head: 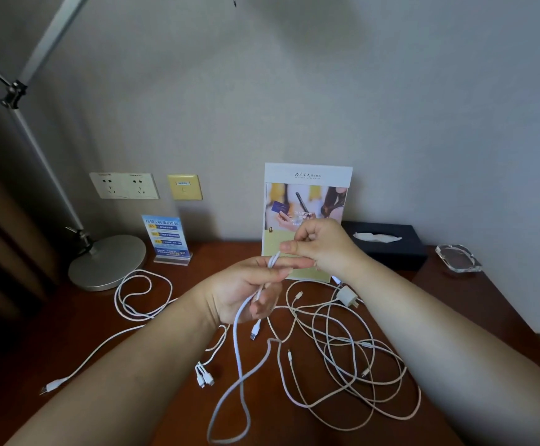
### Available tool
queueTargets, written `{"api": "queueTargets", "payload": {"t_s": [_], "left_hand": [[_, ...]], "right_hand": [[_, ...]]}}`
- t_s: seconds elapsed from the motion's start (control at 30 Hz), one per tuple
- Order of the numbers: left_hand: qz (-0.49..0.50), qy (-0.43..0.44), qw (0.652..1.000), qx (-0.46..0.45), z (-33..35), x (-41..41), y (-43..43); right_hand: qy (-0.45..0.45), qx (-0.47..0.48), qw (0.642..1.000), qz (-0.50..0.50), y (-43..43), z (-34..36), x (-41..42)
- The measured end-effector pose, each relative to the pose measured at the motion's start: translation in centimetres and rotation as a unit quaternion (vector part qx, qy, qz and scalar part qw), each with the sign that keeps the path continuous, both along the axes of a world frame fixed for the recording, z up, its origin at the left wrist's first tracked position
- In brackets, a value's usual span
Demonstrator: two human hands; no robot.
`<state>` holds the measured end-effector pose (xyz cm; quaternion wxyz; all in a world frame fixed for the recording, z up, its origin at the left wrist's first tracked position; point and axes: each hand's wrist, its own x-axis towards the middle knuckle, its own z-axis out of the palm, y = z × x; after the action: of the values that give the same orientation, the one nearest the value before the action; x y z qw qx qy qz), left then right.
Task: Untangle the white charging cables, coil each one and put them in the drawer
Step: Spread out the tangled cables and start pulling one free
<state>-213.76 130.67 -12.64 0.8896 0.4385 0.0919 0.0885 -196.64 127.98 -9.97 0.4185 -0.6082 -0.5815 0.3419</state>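
Dark red-brown wood, the table (181, 284) stands against a grey wall, and the white cables are all out on it; no drawer is in view.

I hold one cable (238, 342) up off the wood so that it hangs free of the others. My left hand (249, 291) is loosely curled round it, with its USB plug dangling just below my palm. My right hand (320, 246), fingers tucked in, pinches the top of the cable just above the left. The slack drops to a loop on the near edge of the table. I judge I'm ready to begin coiling this one.

- **Hands:** two, both on the same cable.
- **Cables:** the one I hold, plus one looped at the far left (143, 297) that trails to the near left. The heap (352, 358) to the right is too crossed over for me to count the cables in it.
- **Ends and plugs:** one three-headed end (204, 376) near the middle and one wall adapter (347, 296) at the heap's far side.
- **Along the wall:** one lamp base (107, 262), two card stands, the small blue one (167, 235) and the tall one (307, 194), one tissue box (388, 243) and one glass ashtray (458, 257).
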Motion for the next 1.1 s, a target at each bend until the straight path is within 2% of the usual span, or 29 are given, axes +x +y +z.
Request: {"api": "queueTargets", "payload": {"t_s": [0.07,0.13,0.17,0.2,0.27,0.33,0.37,0.53,0.6,0.7,0.8,0.87,0.93,0.97,1.03,1.1], "left_hand": [[0.022,-0.016,1.0,0.006,-0.1,0.1,0.1],[0.08,-0.044,0.994,-0.06,0.2,0.4,0.4],[0.125,-0.052,0.986,-0.093,0.5,0.7,0.6],[0.179,-0.048,0.977,-0.108,0.7,0.9,0.7],[0.273,-0.022,0.957,-0.093,1.3,1.3,0.5],[0.317,-0.001,0.946,-0.066,1.6,1.7,-0.1],[0.329,0.011,0.943,-0.051,1.6,1.9,-0.3],[0.403,0.066,0.91,0.078,1.8,1.9,0.8],[0.406,0.084,0.905,0.09,1.9,1.5,1.0],[0.397,0.105,0.903,0.122,2.2,1.3,0.3],[0.398,0.104,0.899,0.152,2.7,1.5,-0.1],[0.397,0.111,0.898,0.154,3.1,1.6,0.0],[0.4,0.126,0.895,0.151,3.0,1.3,0.2],[0.398,0.131,0.896,0.147,2.8,1.1,0.3],[0.378,0.13,0.907,0.132,2.4,0.9,0.2],[0.345,0.123,0.924,0.108,2.2,0.9,-0.2]], "right_hand": [[0.086,-0.024,0.996,-0.019,0.0,-1.0,-0.4],[0.15,-0.07,0.985,-0.054,-0.2,-2.2,-1.3],[0.151,-0.09,0.982,-0.064,-0.5,-2.7,-1.9],[0.13,-0.103,0.984,-0.061,-0.8,-3.3,-2.5],[0.007,-0.101,0.995,-0.027,-1.5,-3.9,-3.7],[-0.133,-0.087,0.987,0.02,-1.7,-4.0,-4.6],[-0.166,-0.09,0.981,0.037,-1.7,-3.9,-4.9],[-0.203,-0.069,0.973,0.083,-2.5,-2.7,-4.9],[-0.178,-0.048,0.98,0.079,-2.9,-2.0,-5.1],[-0.123,0.0,0.992,0.021,-3.0,-1.4,-5.1],[-0.148,0.082,0.985,-0.025,-3.3,-1.3,-5.1],[-0.149,0.165,0.972,-0.079,-3.8,-0.8,-4.9],[-0.165,0.281,0.934,-0.144,-3.7,0.0,-4.3],[-0.185,0.307,0.919,-0.163,-3.4,0.3,-3.9],[-0.246,0.263,0.922,-0.142,-2.4,0.8,-2.8],[-0.289,0.144,0.943,-0.086,-1.3,1.0,-1.9]]}}
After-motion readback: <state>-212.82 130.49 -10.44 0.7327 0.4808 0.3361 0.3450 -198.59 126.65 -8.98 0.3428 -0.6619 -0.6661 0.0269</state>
